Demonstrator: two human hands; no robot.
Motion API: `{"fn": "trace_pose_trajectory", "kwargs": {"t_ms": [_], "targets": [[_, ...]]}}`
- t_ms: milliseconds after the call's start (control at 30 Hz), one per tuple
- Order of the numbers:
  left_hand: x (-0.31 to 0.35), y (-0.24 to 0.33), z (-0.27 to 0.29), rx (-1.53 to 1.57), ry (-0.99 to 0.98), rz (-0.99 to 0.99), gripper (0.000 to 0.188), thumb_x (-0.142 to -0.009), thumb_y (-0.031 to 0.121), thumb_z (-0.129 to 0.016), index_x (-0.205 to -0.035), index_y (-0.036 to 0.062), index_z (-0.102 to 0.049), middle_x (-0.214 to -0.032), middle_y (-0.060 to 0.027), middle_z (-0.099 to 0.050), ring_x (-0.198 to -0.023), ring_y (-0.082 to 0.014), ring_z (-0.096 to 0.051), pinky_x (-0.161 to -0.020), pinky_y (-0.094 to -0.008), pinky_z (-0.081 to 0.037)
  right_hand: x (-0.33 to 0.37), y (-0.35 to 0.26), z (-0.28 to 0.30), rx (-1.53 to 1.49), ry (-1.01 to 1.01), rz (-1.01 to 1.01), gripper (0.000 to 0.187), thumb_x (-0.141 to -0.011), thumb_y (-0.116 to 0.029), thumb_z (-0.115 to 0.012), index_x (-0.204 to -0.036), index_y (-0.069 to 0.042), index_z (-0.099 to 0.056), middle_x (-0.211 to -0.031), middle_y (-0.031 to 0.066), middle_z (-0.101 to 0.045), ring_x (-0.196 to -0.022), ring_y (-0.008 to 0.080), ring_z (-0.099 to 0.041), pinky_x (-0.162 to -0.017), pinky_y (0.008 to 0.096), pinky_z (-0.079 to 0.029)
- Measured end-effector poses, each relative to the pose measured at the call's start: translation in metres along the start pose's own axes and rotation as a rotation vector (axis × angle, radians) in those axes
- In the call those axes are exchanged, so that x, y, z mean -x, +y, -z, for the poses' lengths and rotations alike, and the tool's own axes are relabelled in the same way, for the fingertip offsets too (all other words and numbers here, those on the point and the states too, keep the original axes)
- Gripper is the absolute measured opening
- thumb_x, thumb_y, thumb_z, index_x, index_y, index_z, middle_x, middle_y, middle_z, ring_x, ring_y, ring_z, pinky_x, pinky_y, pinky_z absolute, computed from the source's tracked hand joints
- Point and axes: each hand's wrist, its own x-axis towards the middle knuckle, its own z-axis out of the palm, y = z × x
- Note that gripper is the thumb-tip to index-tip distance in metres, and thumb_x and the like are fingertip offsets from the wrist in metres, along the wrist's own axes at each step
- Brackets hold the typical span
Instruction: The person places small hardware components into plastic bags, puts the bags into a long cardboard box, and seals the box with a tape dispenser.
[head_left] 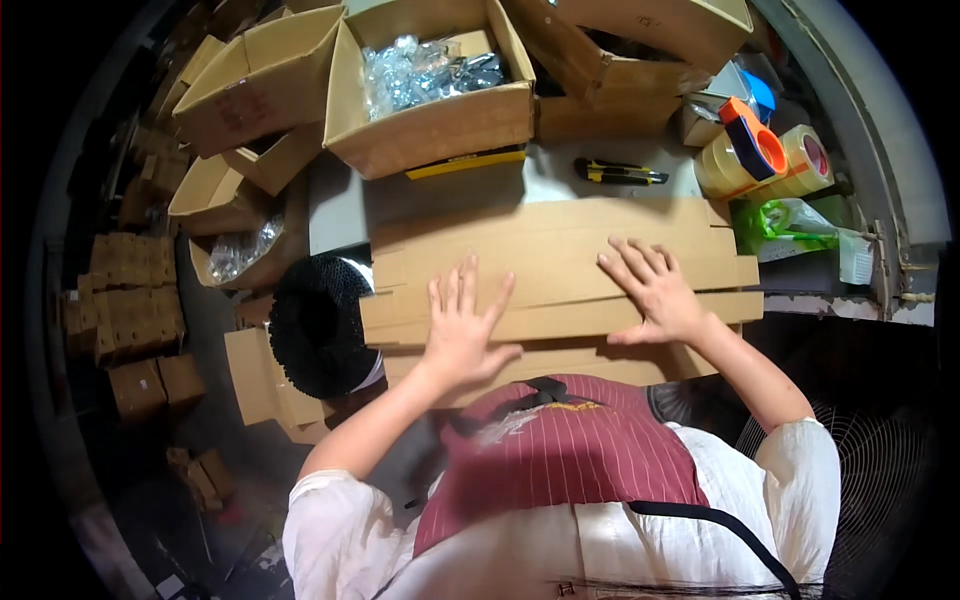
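Your left hand (460,335) lies palm down with its fingers spread, on the left half of the flat cardboard (560,255) in the middle of the frame. Your right hand (660,300) rests on the right half, fingers fanned and thumb out to the side. Neither pinches anything; both seem to press from above.

The step in hand looks like holding the folded panels flat and steady. Lifting or turning the piece would call for a change of hold, with your fingers curled around its ends or its near edge, since flat palms can only press or slide it. The long slits between panels could catch a fingertip.

The near edge lies close to your maroon apron (570,450), so there is little room toward you. Past the left end, a black bristly ring (290,330) sits just beside it; whether they touch, you cannot tell from here. Beyond the far edge, a strip of pale tabletop (545,178) bears a yellow-and-black cutter (620,173), and an open carton (430,145) of clear-wrapped pieces limits reach at upper centre. At upper right, an orange tape dispenser (740,115) and tape rolls (805,165) crowd that corner; a green bag (790,225) lies near the right end.
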Motion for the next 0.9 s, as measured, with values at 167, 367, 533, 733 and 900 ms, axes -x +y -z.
{"fn": "trace_pose_trajectory", "kwargs": {"t_ms": [167,367,533,733,900], "targets": [[0.016,0.016,-0.003,0.035,-0.214,0.013,0.118,-0.075,0.060,-0.080,-0.167,0.0149,-0.022,-0.166,-0.0408,-0.006,-0.154,-0.0588,-0.008,-0.113,-0.0810,-0.010,0.016,-0.018,-0.009,0.016,-0.094,-0.024,0.118,-0.076,-0.082,-0.062,-0.163,-0.009,-0.032,-0.168,0.0161,-0.032,-0.151,0.0393,-0.034,-0.119,0.0624,-0.023],[-0.027,0.035,0.007,0.120,-0.250,-0.099,0.127,-0.071,0.051,-0.083,-0.162,-0.0080,-0.016,-0.168,-0.0363,-0.008,-0.158,-0.0499,-0.003,-0.115,-0.0812,0.005,-0.004,-0.034,-0.018,-0.001,-0.055,0.092,0.115,-0.081,-0.075,-0.063,-0.161,0.001,-0.029,-0.169,0.0169,-0.030,-0.158,0.0332,-0.023,-0.128,0.0582,-0.011],[-0.032,0.041,-0.009,0.086,-0.172,-0.138,0.123,-0.075,0.060,-0.078,-0.162,-0.0045,-0.020,-0.168,-0.0341,-0.010,-0.159,-0.0482,-0.005,-0.121,-0.0728,0.003,-0.008,-0.032,-0.010,-0.099,-0.020,0.057,0.107,-0.084,-0.067,-0.065,-0.160,0.001,-0.032,-0.167,0.0209,-0.032,-0.157,0.0352,-0.027,-0.128,0.0580,-0.013],[-0.045,0.039,-0.003,0.095,0.142,-0.080,0.099,-0.084,0.064,-0.070,-0.157,0.0035,-0.042,-0.148,-0.0266,-0.049,-0.141,-0.0439,-0.044,-0.123,-0.0676,-0.011,0.040,-0.044,0.026,-0.473,0.656,-0.237,0.037,-0.079,-0.002,-0.070,-0.115,-0.002,-0.072,-0.115,0.0157,-0.069,-0.108,0.0337,-0.065,-0.097,0.0432,-0.050],[-0.063,0.039,-0.024,0.039,0.320,0.159,0.073,-0.090,0.034,-0.071,-0.149,-0.0027,-0.048,-0.136,-0.0204,-0.056,-0.133,-0.0357,-0.049,-0.122,-0.0632,-0.018,0.048,-0.029,-0.008,-0.295,0.548,-0.420,0.028,-0.085,-0.008,-0.073,-0.113,-0.005,-0.072,-0.115,0.0115,-0.070,-0.106,0.0333,-0.066,-0.093,0.0420,-0.050]]}}
